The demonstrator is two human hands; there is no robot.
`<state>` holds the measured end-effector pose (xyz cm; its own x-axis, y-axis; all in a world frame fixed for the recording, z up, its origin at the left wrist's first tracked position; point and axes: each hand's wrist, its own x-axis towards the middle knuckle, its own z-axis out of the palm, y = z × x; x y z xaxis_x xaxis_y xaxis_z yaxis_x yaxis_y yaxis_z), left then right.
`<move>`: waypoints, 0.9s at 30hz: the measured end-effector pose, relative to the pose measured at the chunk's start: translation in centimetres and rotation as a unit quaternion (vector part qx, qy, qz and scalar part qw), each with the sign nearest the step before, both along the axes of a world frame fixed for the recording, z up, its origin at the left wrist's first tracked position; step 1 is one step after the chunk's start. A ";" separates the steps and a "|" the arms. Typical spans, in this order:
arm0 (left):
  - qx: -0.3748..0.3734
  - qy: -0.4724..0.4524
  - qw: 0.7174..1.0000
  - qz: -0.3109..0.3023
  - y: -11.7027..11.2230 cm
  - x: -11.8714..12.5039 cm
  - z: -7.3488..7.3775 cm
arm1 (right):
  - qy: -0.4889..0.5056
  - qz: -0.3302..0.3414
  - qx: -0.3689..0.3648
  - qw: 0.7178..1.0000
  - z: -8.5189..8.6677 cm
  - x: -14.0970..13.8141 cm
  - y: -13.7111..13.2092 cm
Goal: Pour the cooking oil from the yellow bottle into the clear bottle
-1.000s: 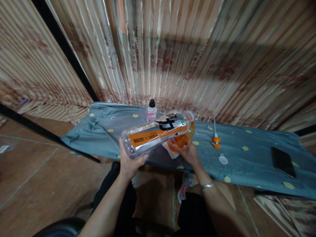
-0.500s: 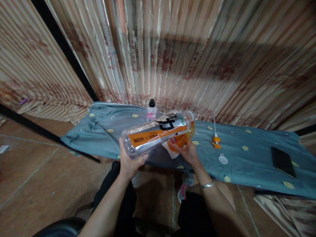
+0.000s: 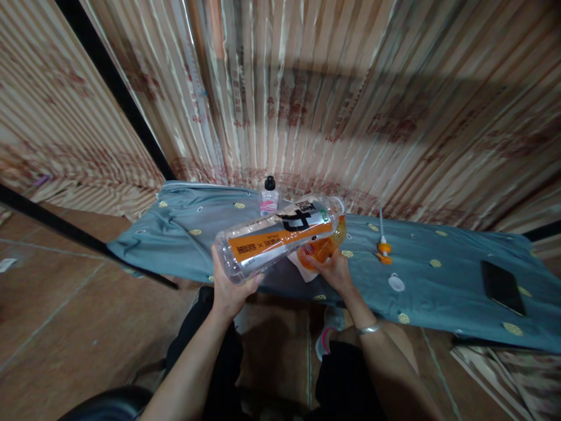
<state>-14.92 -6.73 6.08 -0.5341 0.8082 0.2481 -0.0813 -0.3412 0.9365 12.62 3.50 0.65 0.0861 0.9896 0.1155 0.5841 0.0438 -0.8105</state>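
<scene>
My left hand [image 3: 230, 289] grips the base of a large clear plastic bottle [image 3: 276, 235] with an orange and black label. The bottle is tipped nearly flat, its open neck pointing right over a smaller orange container [image 3: 322, 245]. My right hand [image 3: 333, 270] is wrapped round that orange container from below, at the front edge of a surface covered with a blue-grey patterned cloth [image 3: 197, 234]. A white piece lies under the orange container, partly hidden.
A small clear bottle with a black cap [image 3: 269, 196] stands at the back. An orange and white pump nozzle [image 3: 383, 248], a white cap [image 3: 396, 283] and a black phone [image 3: 502, 286] lie to the right. Striped curtains hang behind; tiled floor is on the left.
</scene>
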 end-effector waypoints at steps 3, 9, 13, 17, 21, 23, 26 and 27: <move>-0.001 -0.012 1.000 0.002 0.1 0.1 -0.1 | -0.004 -0.003 -0.007 1.000 0.1 0.0 0.0; 0.020 0.007 1.000 -0.009 0.3 0.0 -0.6 | 0.017 0.005 -0.007 1.000 -0.1 0.0 0.0; 0.029 0.029 0.999 -0.013 0.3 -0.1 -1.0 | 0.022 -0.002 0.001 1.000 -0.2 0.0 0.0; 0.039 0.029 0.999 -0.004 0.3 -0.1 -0.8 | 0.013 -0.007 -0.017 1.000 0.1 -0.1 -0.1; 0.040 0.023 0.999 -0.002 0.3 -0.1 -0.6 | 0.029 0.002 -0.016 0.999 0.4 -0.2 -0.2; 0.039 0.026 0.999 0.000 0.3 -0.1 -0.6 | 0.033 0.002 -0.011 0.999 0.4 -0.3 -0.3; 0.033 0.029 0.999 0.008 0.3 -0.1 -0.6 | 0.032 0.000 -0.009 0.999 0.5 -0.3 -0.2; 0.031 0.030 0.999 0.009 0.3 -0.2 -0.6 | 0.030 -0.001 -0.011 0.999 0.5 -0.3 -0.2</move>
<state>-15.08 -6.46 5.46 -0.5318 0.7802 0.3294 -0.0194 -0.4001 0.9163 12.33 3.25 1.16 0.0937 0.9917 0.0880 0.5341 0.0245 -0.8451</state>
